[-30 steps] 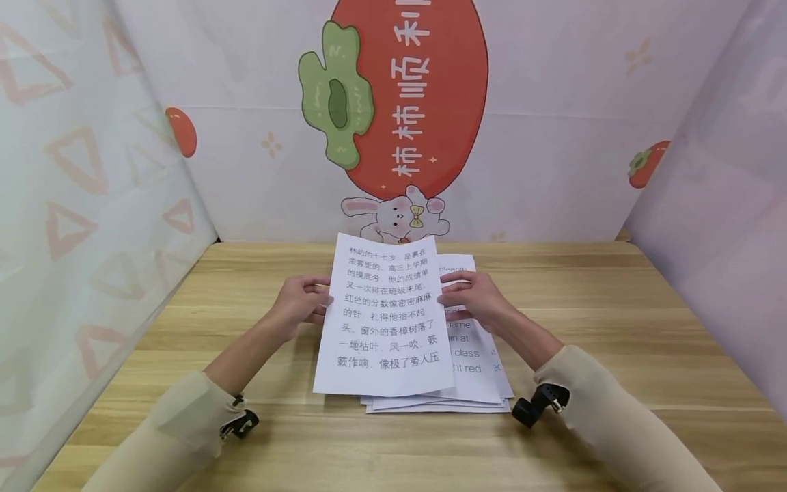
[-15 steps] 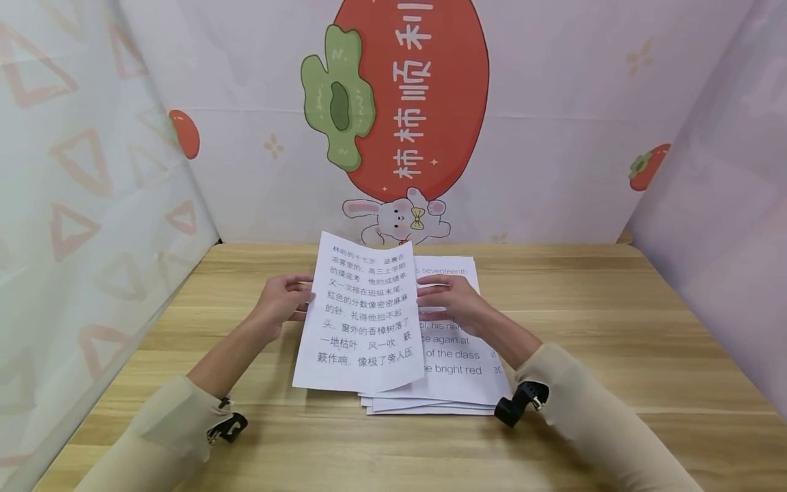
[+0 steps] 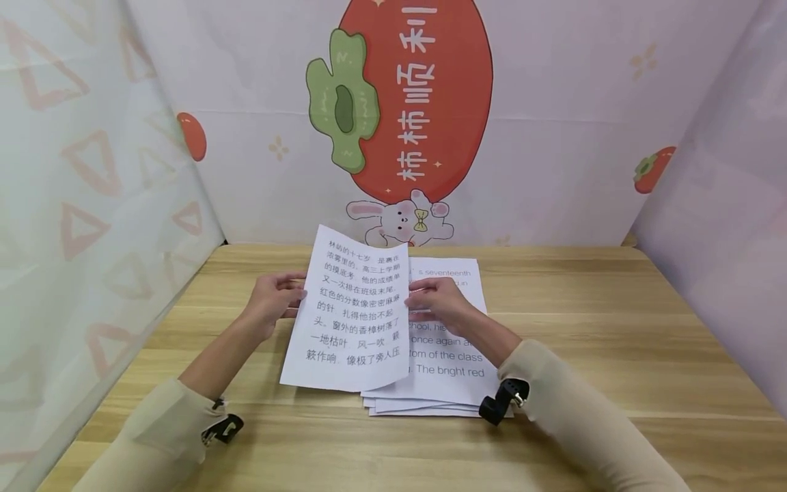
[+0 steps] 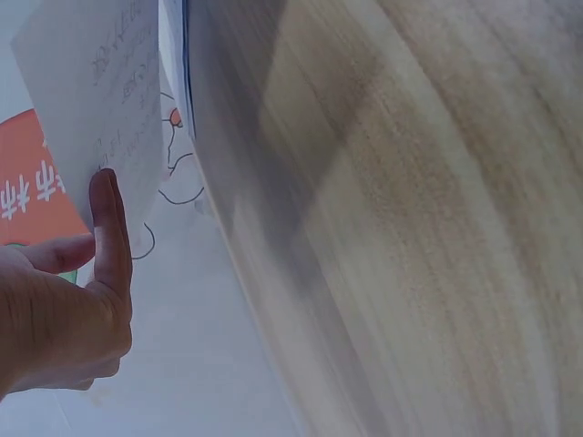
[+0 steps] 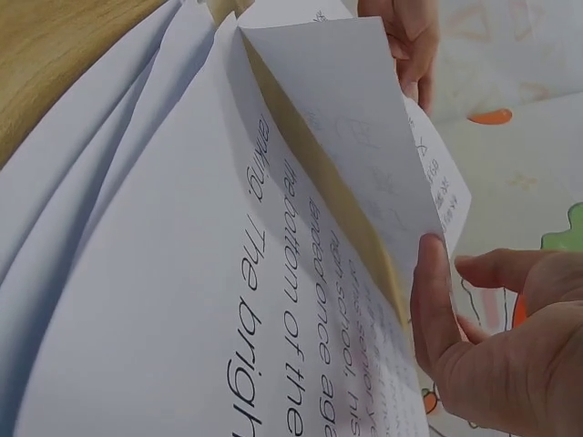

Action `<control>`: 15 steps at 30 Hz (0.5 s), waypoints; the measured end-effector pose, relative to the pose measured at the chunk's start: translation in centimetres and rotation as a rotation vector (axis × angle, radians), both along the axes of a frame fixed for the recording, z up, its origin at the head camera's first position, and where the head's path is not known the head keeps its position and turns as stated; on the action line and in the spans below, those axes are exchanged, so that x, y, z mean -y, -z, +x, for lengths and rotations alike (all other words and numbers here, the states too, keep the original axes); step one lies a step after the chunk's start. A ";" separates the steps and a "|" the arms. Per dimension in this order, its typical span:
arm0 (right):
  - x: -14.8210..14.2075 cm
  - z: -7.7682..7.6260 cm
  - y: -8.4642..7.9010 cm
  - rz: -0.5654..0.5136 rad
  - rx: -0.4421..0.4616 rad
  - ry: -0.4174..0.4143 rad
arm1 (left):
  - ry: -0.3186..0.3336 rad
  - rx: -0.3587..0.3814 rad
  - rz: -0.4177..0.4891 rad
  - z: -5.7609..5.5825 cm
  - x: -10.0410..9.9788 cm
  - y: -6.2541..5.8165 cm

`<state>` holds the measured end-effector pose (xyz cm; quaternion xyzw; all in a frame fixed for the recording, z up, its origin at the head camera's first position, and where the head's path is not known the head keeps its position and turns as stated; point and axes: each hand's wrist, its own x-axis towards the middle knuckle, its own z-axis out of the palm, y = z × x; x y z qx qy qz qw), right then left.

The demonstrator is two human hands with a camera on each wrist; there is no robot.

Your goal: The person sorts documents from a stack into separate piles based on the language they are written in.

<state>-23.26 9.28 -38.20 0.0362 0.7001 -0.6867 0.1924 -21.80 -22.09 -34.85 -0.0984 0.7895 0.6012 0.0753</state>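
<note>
A white sheet of paper (image 3: 353, 328) printed with Chinese characters is held up, tilted, partly over a stack of printed paper (image 3: 445, 383). At its left edge my left hand (image 3: 268, 304) pinches it, the thumb in front and fingers behind. My right hand (image 3: 444, 304) pinches the opposite edge. In the left wrist view the index finger of the left hand (image 4: 68, 309) lies along the sheet's back. From the right wrist view, the right hand (image 5: 501, 337) has fingers behind the sheet (image 5: 355, 118), above the stack (image 5: 182, 255). The stack's top page bears English text, partly hidden.
The sheets in the stack lie slightly uneven on the wooden table (image 3: 590, 342). A printed cloth backdrop (image 3: 553, 171) with a persimmon and a rabbit stands behind, with white side panels left and right. Each wrist wears a small black camera (image 3: 504, 402).
Both hands have moved left together with the Chinese-printed sheet, which has tilted more. More of the English page on the stack now shows; the stack stays in place.
</note>
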 end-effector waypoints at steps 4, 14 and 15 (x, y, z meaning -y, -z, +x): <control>0.4 -0.1 0.1 0.021 0.009 0.014 | 0.005 -0.006 0.007 0.1 0.2 0.1; 1.5 -0.2 -0.1 0.027 -0.007 -0.010 | -0.020 -0.010 0.000 -0.3 2.2 0.6; 1.7 -0.2 -0.1 0.028 -0.009 -0.014 | -0.017 -0.011 -0.012 -0.3 2.4 0.6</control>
